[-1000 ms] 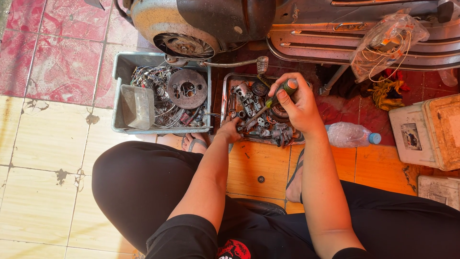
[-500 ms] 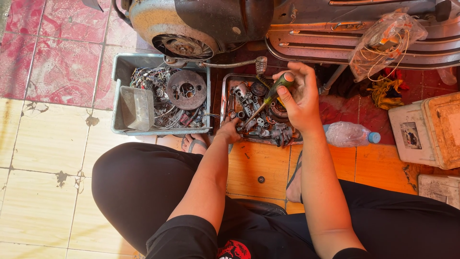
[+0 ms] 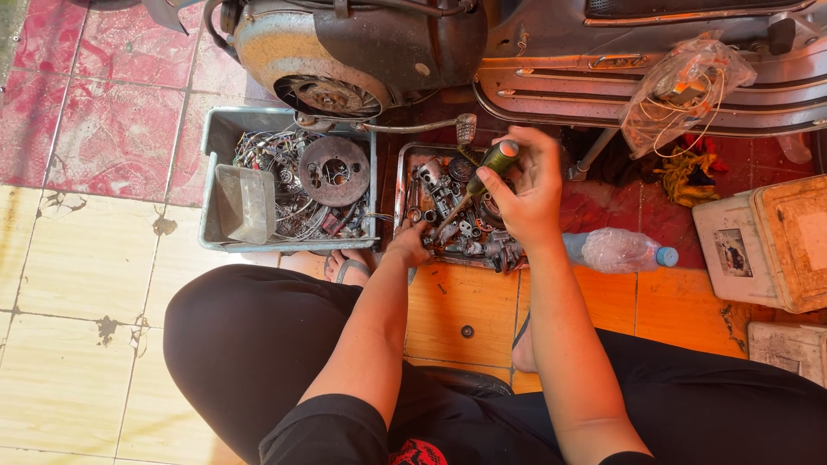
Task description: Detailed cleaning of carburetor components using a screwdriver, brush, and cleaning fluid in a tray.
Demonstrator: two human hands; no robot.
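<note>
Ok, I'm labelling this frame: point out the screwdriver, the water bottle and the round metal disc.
screwdriver [image 3: 496, 158], head view, on its green handle
water bottle [image 3: 613, 250], head view, on its clear body
disc [image 3: 334, 171], head view, on its rusty face

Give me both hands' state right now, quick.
Left hand: closed on a small metal part at the edge of the parts tray.
Right hand: closed around a green-handled screwdriver, tip down in the tray.
</note>
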